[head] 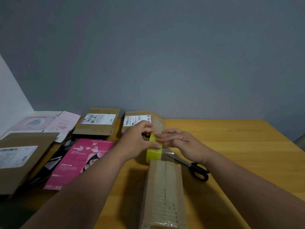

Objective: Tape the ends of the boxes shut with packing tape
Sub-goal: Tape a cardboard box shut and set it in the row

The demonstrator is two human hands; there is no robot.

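A long brown cardboard box (163, 192) stands in front of me on the wooden table, its top flaps meeting in a centre seam. A yellow roll of packing tape (154, 153) sits just beyond the box's far end. My left hand (140, 139) grips the roll, thumb across its side. My right hand (179, 141) lies beside the roll, with straight fingers touching its top. A clear strip of tape (168, 154) runs from the roll towards the box's far edge.
Black scissors (194, 167) lie on the table (231, 146) right of the box. A pink box (79, 162) lies to the left. Brown labelled boxes sit at the back (99, 121) (140, 119) and far left (21, 157). A grey wall rises behind.
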